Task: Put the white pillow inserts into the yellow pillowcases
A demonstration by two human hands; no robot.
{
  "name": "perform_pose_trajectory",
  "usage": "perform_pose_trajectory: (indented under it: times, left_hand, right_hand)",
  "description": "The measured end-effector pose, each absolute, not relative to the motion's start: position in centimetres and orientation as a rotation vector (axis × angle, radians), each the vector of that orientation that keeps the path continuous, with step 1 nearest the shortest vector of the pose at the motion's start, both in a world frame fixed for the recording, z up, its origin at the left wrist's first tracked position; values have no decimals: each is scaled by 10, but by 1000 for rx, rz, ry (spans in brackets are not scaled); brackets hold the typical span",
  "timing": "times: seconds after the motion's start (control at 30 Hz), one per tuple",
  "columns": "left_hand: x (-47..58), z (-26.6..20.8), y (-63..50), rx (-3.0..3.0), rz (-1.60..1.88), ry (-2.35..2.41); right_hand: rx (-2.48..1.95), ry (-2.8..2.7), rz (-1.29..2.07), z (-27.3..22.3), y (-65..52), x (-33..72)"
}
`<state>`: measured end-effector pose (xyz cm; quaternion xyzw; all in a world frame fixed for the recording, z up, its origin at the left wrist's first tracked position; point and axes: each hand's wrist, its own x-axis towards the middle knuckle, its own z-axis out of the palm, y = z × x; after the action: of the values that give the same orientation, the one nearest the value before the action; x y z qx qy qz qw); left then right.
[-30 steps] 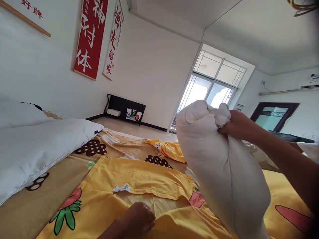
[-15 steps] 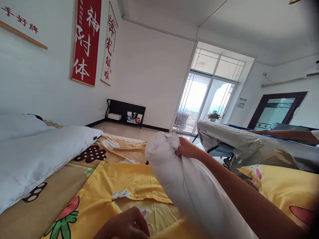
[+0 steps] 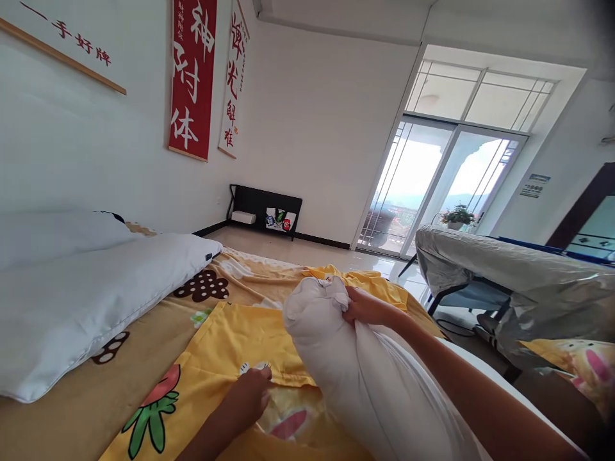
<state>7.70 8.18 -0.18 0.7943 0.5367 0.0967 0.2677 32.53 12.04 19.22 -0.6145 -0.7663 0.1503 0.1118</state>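
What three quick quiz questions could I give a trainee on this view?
1. Which grip, left or right, holds the white pillow?
2. True or false: the white pillow is wholly covered by the cloth.
3. What is the main colour of the cloth around the left grip? A blue, B yellow, C green.

Key: 1. The right grip, at one end. 2. False; much of its white surface shows. 3. B.

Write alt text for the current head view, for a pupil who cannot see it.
The right hand grips the bunched end of a white pillow over a yellow cloth, with the left hand at the cloth. Other white pillows lie on a tan blanket.
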Motion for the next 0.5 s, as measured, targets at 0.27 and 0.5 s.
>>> perform_pose_trajectory:
  times: [0.27,0.5]
  left_hand:
    - [97,-10,57,2492,203,1084]
    - [99,48,61,2537,-130,883]
  right_hand:
    - [-1668,-2128,497,238,44,354]
    - [-1655,-1615,490,276,-44,456]
